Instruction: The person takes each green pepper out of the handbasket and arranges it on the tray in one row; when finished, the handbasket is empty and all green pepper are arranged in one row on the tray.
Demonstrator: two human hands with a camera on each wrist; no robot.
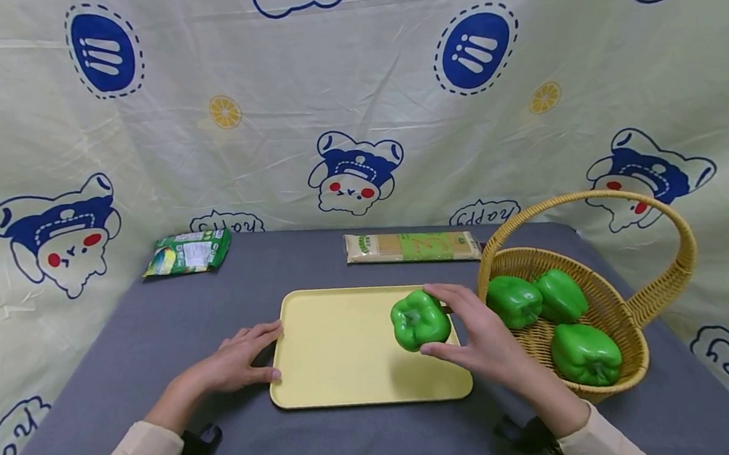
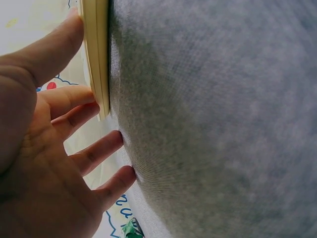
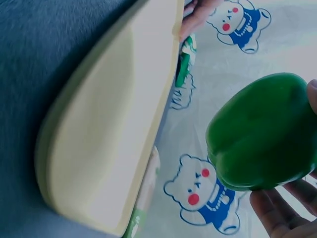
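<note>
A green bell pepper is pinched between the thumb and fingers of my right hand, held up over the right part of a pale yellow tray. In the right wrist view the pepper hangs apart from the tray. My left hand rests at the tray's left edge, fingers spread and fairly straight. The left wrist view has its thumb and forefinger touching the tray rim, with other fingertips on the cloth. Right of the tray, a wicker basket holds three more peppers.
A green snack packet lies at the back left of the grey tablecloth. Behind the tray is a long flat package with a green label. The basket's tall handle arches up at the right. A printed curtain hangs behind.
</note>
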